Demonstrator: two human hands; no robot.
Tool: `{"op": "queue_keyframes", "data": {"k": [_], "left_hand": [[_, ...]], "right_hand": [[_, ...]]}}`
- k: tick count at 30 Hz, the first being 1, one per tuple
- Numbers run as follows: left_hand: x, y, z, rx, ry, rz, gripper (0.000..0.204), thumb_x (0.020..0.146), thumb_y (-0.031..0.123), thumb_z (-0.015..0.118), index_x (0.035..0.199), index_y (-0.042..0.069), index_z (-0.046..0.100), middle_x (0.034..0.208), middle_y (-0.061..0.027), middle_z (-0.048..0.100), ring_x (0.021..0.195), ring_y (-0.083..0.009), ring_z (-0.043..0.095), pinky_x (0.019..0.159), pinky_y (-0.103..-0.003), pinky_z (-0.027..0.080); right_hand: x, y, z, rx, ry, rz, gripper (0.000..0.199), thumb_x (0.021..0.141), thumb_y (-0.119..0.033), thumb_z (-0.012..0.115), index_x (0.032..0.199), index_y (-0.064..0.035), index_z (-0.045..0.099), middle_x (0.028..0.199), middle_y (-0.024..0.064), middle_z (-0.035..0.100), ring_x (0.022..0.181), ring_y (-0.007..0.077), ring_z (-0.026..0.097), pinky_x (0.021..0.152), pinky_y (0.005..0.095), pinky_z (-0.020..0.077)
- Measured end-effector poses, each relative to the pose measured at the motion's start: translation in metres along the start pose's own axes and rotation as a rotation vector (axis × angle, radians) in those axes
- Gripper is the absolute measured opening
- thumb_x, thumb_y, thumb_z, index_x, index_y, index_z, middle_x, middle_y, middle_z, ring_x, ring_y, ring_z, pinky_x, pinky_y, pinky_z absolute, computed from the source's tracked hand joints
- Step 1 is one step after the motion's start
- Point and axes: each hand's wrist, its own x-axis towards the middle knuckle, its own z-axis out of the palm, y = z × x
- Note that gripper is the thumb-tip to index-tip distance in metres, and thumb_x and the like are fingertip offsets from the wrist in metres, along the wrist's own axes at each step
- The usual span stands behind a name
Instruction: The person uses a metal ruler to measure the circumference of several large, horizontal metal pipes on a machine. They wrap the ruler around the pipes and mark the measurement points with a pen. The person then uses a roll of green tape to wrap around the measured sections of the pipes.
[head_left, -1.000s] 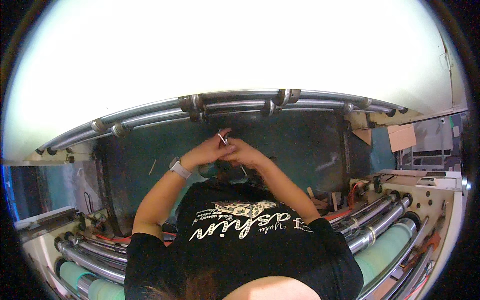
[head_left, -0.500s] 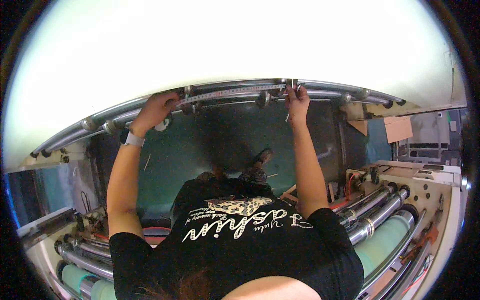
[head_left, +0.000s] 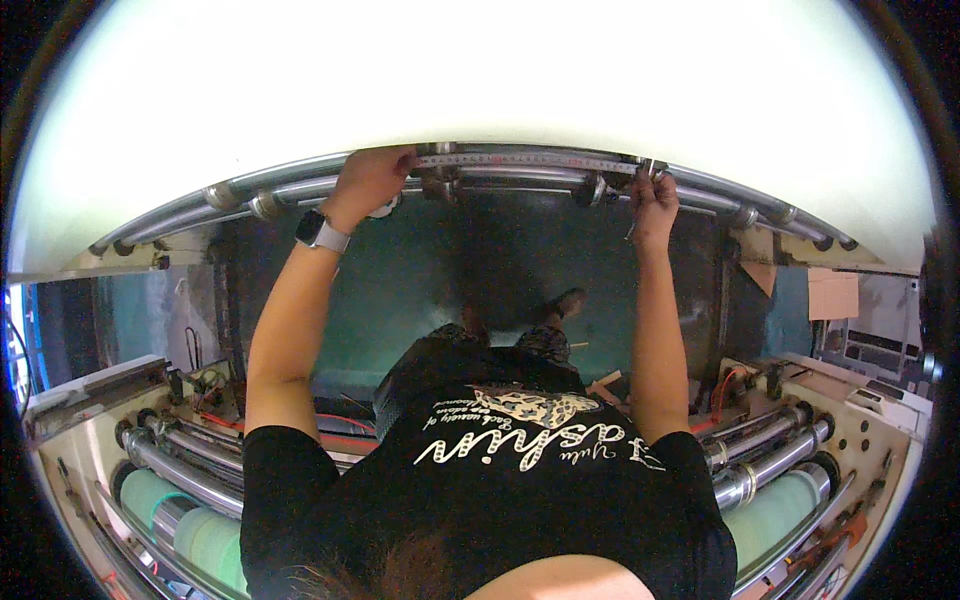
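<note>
A white tape measure (head_left: pixel 520 161) is drawn out sideways along the steel shafts at the far side. My left hand (head_left: pixel 370 188), with a watch on its wrist, is closed on the tape near its left end; a rounded pale case shows partly beneath the fingers. My right hand (head_left: pixel 655 208) pinches at the tape's other end, against a metal collar (head_left: pixel 650 168) on the upper shaft. A thin metallic rod sticks out below the right fingers; its kind is unclear. More collars, such as a dark one (head_left: pixel 592 190), sit on the lower shaft (head_left: pixel 515 182) between the hands.
A bright white machine surface (head_left: pixel 480 70) rises beyond the shafts. Behind me on both sides are chrome rollers (head_left: pixel 190 470) and pale green rollers (head_left: pixel 780 505) in cream frames. Green floor (head_left: pixel 400 270) lies below. Cardboard (head_left: pixel 832 295) stands at the right.
Both hands and the stretched tape appear farther right and slightly higher in the picture, as the whole view has shifted. The hands keep their grips.
</note>
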Motion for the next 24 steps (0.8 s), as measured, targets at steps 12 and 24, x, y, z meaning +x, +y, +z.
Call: {"op": "queue_keyframes", "data": {"k": [12,24], "left_hand": [[-0.002,-0.016,0.002,-0.132,0.004,0.018,0.023,0.083,0.018,0.054,0.103,0.007,0.058,0.097,-0.0168,0.059,0.089,-0.035,0.056,0.073,-0.04,0.044],[-0.005,-0.043,0.016,-0.072,-0.084,-0.019,0.021,0.08,0.01,0.051,0.099,0.002,0.057,0.093,-0.0201,0.057,0.087,-0.0379,0.053,0.076,-0.044,0.041]], "right_hand": [[-0.009,0.019,-0.002,0.502,0.208,0.649,0.047,0.077,-0.061,0.05,0.073,-0.0142,0.045,0.05,-0.0019,0.035,0.038,0.009,0.025,0.035,0.0228,0.0161],[0.011,0.03,0.019,0.798,0.212,0.885,0.056,0.078,-0.06,0.036,0.098,-0.0087,0.047,0.073,0.0095,0.045,0.047,0.0131,0.032,0.036,0.021,0.0175]]}}
